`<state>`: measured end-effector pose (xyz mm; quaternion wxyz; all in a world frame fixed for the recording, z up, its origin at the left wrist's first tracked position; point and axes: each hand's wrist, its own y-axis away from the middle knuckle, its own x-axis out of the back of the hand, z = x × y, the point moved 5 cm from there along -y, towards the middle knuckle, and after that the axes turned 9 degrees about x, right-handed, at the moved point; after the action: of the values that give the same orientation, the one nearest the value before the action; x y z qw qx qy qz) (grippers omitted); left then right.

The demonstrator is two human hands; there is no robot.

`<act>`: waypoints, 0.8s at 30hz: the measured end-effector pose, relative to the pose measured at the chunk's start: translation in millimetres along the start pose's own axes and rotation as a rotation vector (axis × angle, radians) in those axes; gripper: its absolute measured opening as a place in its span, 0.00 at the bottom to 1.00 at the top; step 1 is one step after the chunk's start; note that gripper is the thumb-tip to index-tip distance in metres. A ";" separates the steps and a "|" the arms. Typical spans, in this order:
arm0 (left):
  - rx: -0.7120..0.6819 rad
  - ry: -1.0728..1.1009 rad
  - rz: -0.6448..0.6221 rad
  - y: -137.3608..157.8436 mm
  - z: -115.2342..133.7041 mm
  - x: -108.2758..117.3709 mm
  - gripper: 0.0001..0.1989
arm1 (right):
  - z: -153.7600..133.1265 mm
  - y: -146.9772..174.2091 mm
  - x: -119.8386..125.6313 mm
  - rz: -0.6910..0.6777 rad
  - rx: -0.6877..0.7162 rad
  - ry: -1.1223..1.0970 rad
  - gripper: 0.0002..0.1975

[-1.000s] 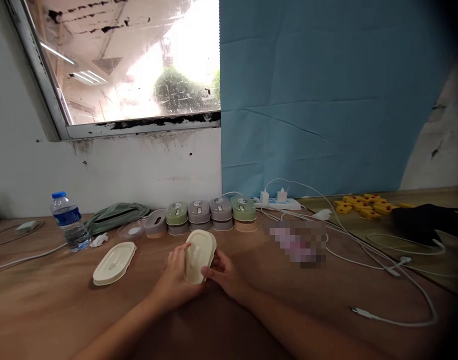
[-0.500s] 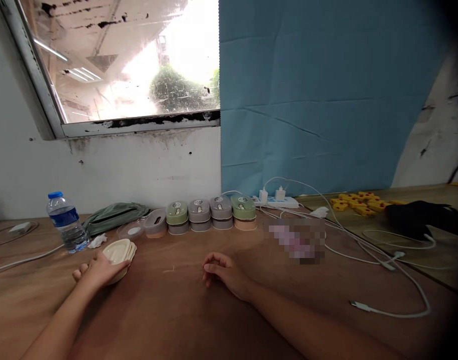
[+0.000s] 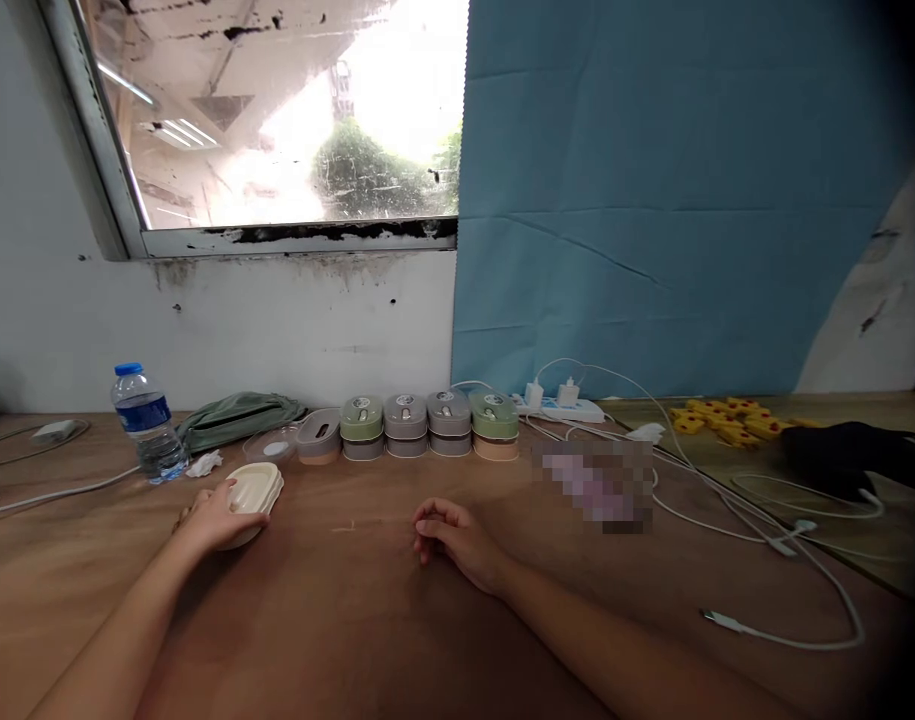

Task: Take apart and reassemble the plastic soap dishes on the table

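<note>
My left hand (image 3: 215, 518) holds a cream, rounded box-like piece (image 3: 256, 490) with layered edges over the left part of the table, thumb on its near side. Part of the piece is hidden behind my fingers. My right hand (image 3: 457, 540) rests on the brown table (image 3: 337, 610) near the middle, fingers loosely curled and with nothing in it. Beyond my hands stands a row of lidded two-tier lunch boxes (image 3: 406, 425) in green, grey and tan. At the row's left end is a lower grey-and-tan container (image 3: 318, 437).
A water bottle (image 3: 148, 425), a green pouch (image 3: 239, 420), a crumpled tissue (image 3: 204, 463) and a clear round lid (image 3: 271, 446) lie left. On the right are a power strip (image 3: 558, 408), white cables (image 3: 802, 640), a blurred pinkish patch (image 3: 596, 487), yellow pieces (image 3: 727, 420) and black cloth (image 3: 832, 445).
The camera view has shifted slightly, so the scene sits a little farther right. My left hand still holds the cream piece, turned slightly. My right hand stays in place on the table.
</note>
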<state>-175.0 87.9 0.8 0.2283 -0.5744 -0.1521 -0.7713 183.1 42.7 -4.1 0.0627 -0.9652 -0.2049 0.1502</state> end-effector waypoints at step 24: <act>-0.125 0.011 0.102 -26.2 -16.3 5.8 0.42 | 1.1 -0.9 -1.5 -0.015 -0.013 0.003 0.09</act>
<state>-203.5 101.0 2.2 0.2319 -0.5902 -0.0728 -0.7698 181.0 43.0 -4.6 0.0578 -0.9643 -0.2128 0.1468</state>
